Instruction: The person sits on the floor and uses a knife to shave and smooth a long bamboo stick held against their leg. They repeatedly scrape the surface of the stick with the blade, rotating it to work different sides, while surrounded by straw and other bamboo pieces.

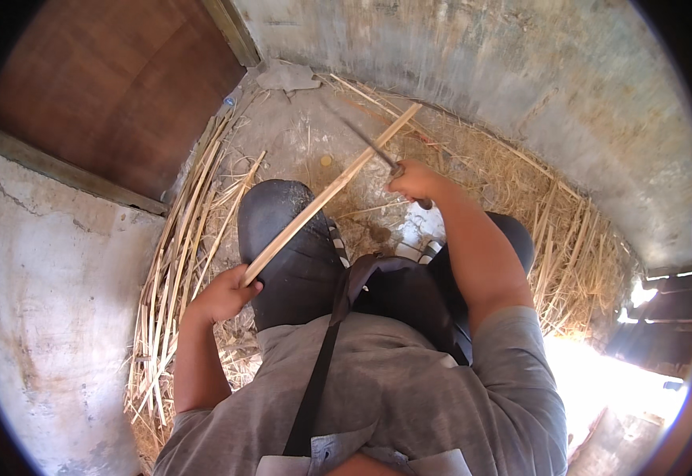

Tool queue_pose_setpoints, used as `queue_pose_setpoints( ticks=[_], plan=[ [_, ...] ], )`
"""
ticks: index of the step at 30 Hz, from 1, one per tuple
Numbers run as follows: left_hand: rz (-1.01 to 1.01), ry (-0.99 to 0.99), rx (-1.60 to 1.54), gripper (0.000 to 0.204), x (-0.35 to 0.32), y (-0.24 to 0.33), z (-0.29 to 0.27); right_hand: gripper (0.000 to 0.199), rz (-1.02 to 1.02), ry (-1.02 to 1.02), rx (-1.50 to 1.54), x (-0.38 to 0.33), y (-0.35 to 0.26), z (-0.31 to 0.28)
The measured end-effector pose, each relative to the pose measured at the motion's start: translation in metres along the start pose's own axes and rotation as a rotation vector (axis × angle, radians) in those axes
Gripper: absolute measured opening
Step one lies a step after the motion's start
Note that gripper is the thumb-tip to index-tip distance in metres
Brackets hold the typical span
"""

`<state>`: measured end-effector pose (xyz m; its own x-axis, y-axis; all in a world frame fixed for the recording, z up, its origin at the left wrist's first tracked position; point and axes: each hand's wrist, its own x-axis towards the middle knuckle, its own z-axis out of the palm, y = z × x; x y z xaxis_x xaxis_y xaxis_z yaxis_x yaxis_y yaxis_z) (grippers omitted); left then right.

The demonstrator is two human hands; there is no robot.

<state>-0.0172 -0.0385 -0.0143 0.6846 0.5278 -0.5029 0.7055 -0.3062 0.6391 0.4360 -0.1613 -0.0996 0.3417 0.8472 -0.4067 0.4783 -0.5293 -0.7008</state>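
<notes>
Pale strip [330,191], open floor [286,131] ahead

L hand [227,293] is low, beside the L thigh [298,293], fingers curled in a firm grip; L forearm [199,361] runs up from the lower edge, tilted a bit inward, elbow close to the torso [362,381]. R hand [416,182] is farther fwd, closed in a fist betw. the knees & a bit past them; R forearm [481,254] slants fwd & inward, wrist approx. straight. Hands well apart, both knees bent & spread.
</notes>
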Motion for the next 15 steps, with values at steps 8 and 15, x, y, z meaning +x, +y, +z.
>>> queue_pose_setpoints(
  ticks=[8, 15],
  plan=[
    [-0.125, -0.069, -0.011, 0.021, -0.004, 0.015, -0.003, 0.06, -0.392, -0.096, -0.433, -0.032, -0.058, 0.023],
    [-0.076, -0.059, -0.045, 0.02, -0.001, 0.013, -0.002, 0.056, 0.01, 0.143, -0.095, -0.004, -0.004, -0.009]
  ],
)
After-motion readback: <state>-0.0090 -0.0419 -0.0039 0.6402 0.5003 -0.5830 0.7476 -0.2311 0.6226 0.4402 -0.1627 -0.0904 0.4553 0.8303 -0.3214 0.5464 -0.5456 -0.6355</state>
